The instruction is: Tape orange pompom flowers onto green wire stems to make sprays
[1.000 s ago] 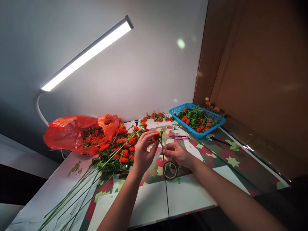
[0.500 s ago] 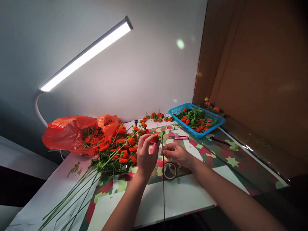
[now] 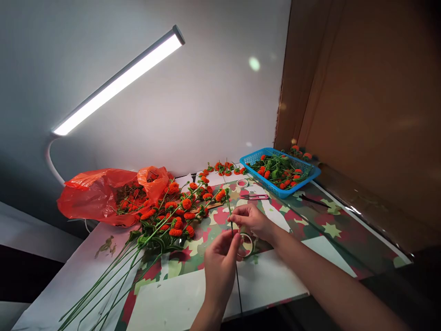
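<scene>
An orange fuzzy flower [image 3: 221, 196] stands upright on a thin green stem [image 3: 238, 285] in front of me. My right hand [image 3: 251, 220] pinches the stem a short way below the flower head. Just beneath it, my left hand [image 3: 222, 259] is closed around the same stem, thumb and forefinger together. A roll of tape [image 3: 245, 245] shows behind my left thumb, under my right hand; I cannot tell whether it hangs or rests on the table. The stem's lower end runs down past the table's front edge.
Finished-looking orange flowers [image 3: 177, 223] with long stems lie left. Behind them sits a red plastic bag [image 3: 86, 197] of flowers. A blue basket [image 3: 283, 193], pink thread snips [image 3: 257, 196] and a white tape roll [image 3: 242, 183] are farther back. A lamp [image 3: 120, 85] shines above.
My left hand has moved down from the flower head to the stem below my right hand. The flower and stem now lean slightly left. My right hand has barely moved.
</scene>
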A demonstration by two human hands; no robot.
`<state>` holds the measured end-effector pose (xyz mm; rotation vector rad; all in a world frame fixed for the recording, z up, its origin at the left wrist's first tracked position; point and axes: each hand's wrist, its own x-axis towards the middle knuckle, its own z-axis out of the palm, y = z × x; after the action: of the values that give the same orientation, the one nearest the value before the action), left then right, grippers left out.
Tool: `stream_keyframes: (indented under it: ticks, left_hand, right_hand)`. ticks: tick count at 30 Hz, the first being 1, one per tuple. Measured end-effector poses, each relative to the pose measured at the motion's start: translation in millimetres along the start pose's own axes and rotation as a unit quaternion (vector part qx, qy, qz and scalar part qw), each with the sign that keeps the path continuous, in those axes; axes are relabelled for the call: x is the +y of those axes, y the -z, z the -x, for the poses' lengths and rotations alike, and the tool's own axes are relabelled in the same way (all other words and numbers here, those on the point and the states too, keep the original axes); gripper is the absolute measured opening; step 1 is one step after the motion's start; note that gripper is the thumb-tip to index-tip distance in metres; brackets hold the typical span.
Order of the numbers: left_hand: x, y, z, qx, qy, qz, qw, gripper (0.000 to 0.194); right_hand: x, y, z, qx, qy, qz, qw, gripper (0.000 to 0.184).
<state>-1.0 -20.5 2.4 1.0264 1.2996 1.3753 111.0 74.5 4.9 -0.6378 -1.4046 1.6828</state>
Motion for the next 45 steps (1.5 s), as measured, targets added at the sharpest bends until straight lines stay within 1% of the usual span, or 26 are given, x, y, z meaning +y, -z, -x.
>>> stream_keyframes:
  ticks: [5,8,10,12,13,15,17,19,21,22,24,25,26,27,28,29,30,32,33,34,35,37,39,41,43,45]
  left_hand:
    - [2.0,-7.8,-10.2,0.056,-0.012,0.003,0.998,0.029]
    - [3.0,-8.5,-14.6,0.061,-0.030,0.011,0.998,0.027]
    - [1.6,-7.4,-17.1,0.044,-0.029,0.053,0.997,0.024]
    - [-0.8,-5.6,-20.5,0.016,0.009,0.135,0.991,0.025]
    - [-1.7,-4.7,-22.3,-0.001,0.038,0.188,0.981,0.026]
    - [-2.3,-2.9,-25.5,-0.044,0.101,0.291,0.950,0.030]
    - [-1.5,-1.8,-26.5,-0.092,0.153,0.353,0.919,0.030]
    - [-0.7,-1.1,-25.0,-0.127,0.183,0.358,0.907,0.029]
    - [-0.9,0.1,-22.1,-0.129,0.181,0.319,0.921,0.029]
    - [-1.0,1.3,-20.9,-0.119,0.162,0.286,0.937,0.029]
    - [0.3,6.0,-21.1,-0.081,0.082,0.191,0.975,0.027]
    - [2.7,9.6,-23.1,-0.055,0.023,0.133,0.989,0.024]
    - [6.5,14.1,-26.7,-0.027,-0.045,0.070,0.996,0.022]
    - [12.1,19.1,-31.9,0.005,-0.118,0.009,0.993,0.022]
    - [19.4,24.5,-38.6,0.031,-0.188,-0.048,0.981,0.029]
    - [27.9,29.8,-46.4,0.046,-0.256,-0.107,0.960,0.039]
    - [37.2,34.8,-54.9,0.039,-0.316,-0.171,0.932,0.045]
    - [55.7,42.1,-71.6,-0.050,-0.400,-0.278,0.872,0.043]
    - [63.7,44.2,-78.9,-0.096,-0.419,-0.319,0.845,0.042]
    - [69.9,45.1,-84.9,-0.123,-0.439,-0.343,0.821,0.040]
    - [74.3,45.0,-89.4,-0.143,-0.453,-0.359,0.803,0.037]
    - [77.0,42.9,-93.8,-0.150,-0.474,-0.372,0.784,0.029]
    - [73.1,39.9,-93.0,-0.124,-0.495,-0.363,0.780,0.019]
    - [66.2,37.1,-89.3,-0.078,-0.514,-0.344,0.782,0.012]
    - [59.5,35.0,-85.3,-0.036,-0.526,-0.327,0.784,0.009]
    - [54.9,33.4,-82.8,-0.012,-0.529,-0.319,0.787,0.008]
  right_hand:
    - [2.1,-1.3,-0.7,0.025,0.004,0.006,1.000,0.028]
    - [-0.5,-1.5,-0.1,0.031,0.018,0.015,0.999,0.028]
    - [-1.1,-1.0,0.4,0.021,0.027,0.016,0.999,0.028]
    - [0.1,-0.2,0.9,-0.002,0.028,-0.002,1.000,0.029]
    - [1.2,0.1,1.2,-0.016,0.023,-0.019,0.999,0.029]
    - [3.7,0.4,2.2,-0.048,-0.002,-0.061,0.997,0.030]
    - [5.4,0.3,3.6,-0.077,-0.034,-0.094,0.992,0.030]
    - [6.2,0.1,4.9,-0.088,-0.057,-0.110,0.988,0.027]
    - [7.1,-0.1,5.2,-0.082,-0.060,-0.120,0.987,0.023]
    - [7.9,-0.2,4.9,-0.079,-0.057,-0.125,0.987,0.022]
    - [10.3,-0.5,3.7,-0.077,-0.046,-0.135,0.987,0.020]
    - [11.6,-0.7,3.0,-0.078,-0.042,-0.139,0.986,0.019]
    - [12.7,-0.8,2.5,-0.080,-0.042,-0.142,0.986,0.018]
    - [13.4,-0.8,2.3,-0.083,-0.042,-0.144,0.985,0.017]
    - [13.6,-0.8,2.3,-0.090,-0.045,-0.143,0.985,0.017]
    - [13.2,-0.7,2.7,-0.099,-0.047,-0.141,0.984,0.017]
    - [12.3,-0.7,3.2,-0.111,-0.050,-0.139,0.983,0.018]
    - [9.5,-0.7,4.4,-0.136,-0.048,-0.135,0.980,0.019]
    - [8.0,-0.8,4.9,-0.144,-0.046,-0.134,0.979,0.020]
    - [6.5,-1.1,5.3,-0.148,-0.045,-0.132,0.979,0.020]
    - [5.3,-1.4,5.6,-0.148,-0.045,-0.130,0.979,0.021]
    - [3.5,-2.1,5.9,-0.146,-0.049,-0.122,0.980,0.023]
    - [2.6,-2.7,6.1,-0.149,-0.055,-0.114,0.981,0.025]
    - [1.8,-3.1,6.5,-0.158,-0.055,-0.109,0.980,0.025]
    - [0.6,-3.7,7.0,-0.165,-0.045,-0.110,0.979,0.024]
    - [-0.4,-4.4,7.3,-0.169,-0.033,-0.113,0.979,0.024]
